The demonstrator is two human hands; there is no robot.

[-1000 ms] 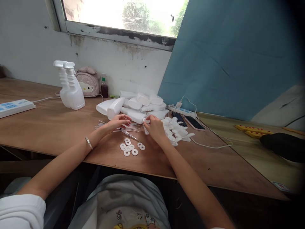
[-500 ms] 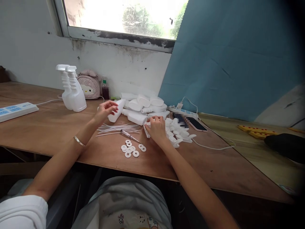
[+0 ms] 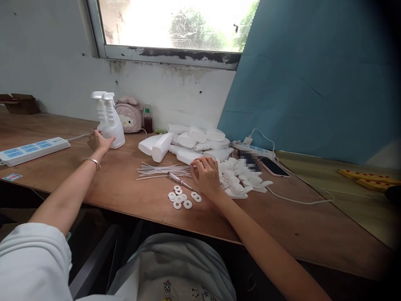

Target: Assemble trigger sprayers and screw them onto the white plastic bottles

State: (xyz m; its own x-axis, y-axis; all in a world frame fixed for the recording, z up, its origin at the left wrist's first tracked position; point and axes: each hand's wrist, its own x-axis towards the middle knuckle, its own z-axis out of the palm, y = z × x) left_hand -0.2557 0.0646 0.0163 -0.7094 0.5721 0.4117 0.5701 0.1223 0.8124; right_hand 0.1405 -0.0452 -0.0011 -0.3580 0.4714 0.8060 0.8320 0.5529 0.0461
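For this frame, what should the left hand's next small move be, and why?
I'd suggest closing the left hand gently around one of the two upright spray bottles: its thumb and fingers are spread right at their lower part, though contact is hard to confirm. The right hand is away by the white spray heads, so it seems poorly placed to help.
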